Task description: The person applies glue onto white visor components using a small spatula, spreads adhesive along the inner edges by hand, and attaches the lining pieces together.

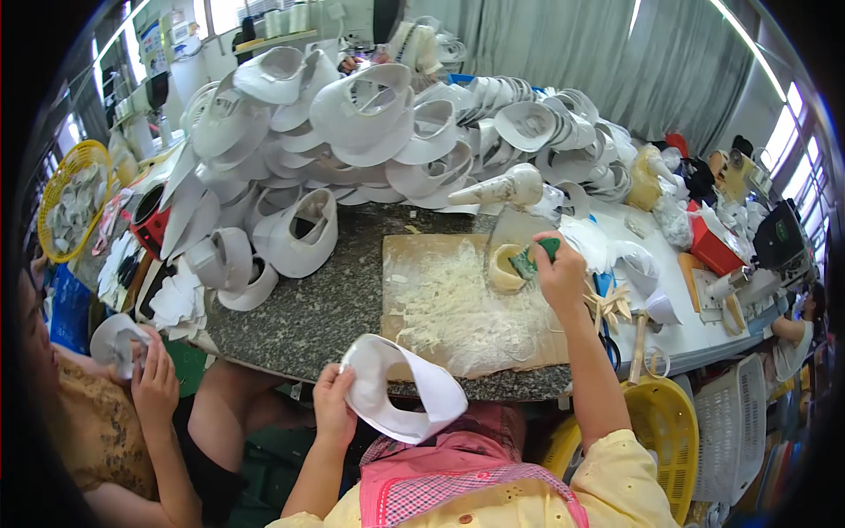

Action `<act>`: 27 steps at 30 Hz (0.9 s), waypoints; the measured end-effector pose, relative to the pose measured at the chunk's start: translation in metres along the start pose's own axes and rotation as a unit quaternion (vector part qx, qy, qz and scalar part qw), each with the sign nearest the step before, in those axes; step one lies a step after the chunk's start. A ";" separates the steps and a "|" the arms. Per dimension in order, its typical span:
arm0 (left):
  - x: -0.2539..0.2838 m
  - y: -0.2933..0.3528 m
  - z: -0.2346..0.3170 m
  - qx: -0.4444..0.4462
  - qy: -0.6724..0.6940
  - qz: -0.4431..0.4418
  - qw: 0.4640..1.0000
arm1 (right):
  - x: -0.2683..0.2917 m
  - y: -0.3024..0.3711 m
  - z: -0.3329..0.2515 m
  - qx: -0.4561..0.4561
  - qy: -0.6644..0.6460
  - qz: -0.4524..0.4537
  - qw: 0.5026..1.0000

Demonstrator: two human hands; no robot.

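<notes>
In my left hand [334,398] is a white sun visor [437,400], pinched at its left edge and held over my lap, just off the table's front edge. My right hand [562,275] grips a green brush [525,265]. The brush's lower end reaches into a small cream-coloured pot [504,271], so its tip is hidden. Under the pot lies a board [440,304] crusted with pale dried paste. A white cone-shaped object [502,188] lies on its side behind the pot.
White visors [365,119] are heaped along the back of the dark stone table [339,308]. To the left, a co-worker's hand [154,378] holds another visor piece [117,343]. Scissors [609,343] and wooden sticks [609,305] lie right of the board, above a yellow basket [673,422].
</notes>
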State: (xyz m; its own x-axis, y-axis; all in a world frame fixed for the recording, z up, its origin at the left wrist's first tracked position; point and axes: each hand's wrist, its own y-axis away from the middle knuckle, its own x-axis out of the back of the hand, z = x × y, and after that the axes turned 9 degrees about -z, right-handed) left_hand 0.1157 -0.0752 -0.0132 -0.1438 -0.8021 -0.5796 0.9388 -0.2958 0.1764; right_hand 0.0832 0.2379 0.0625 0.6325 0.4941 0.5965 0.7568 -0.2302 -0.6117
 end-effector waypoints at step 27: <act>-0.041 -0.078 0.001 0.002 -0.015 -0.009 1.000 | 0.097 0.043 0.152 -0.442 0.365 -0.299 0.763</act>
State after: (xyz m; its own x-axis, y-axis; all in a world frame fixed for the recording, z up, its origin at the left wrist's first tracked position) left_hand 0.0477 -0.0194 -0.0024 -0.1705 -0.8122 -0.5579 0.9348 -0.3123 0.1689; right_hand 0.1520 0.4033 0.0149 -0.1904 0.2077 0.9595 0.5583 -0.7810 0.2799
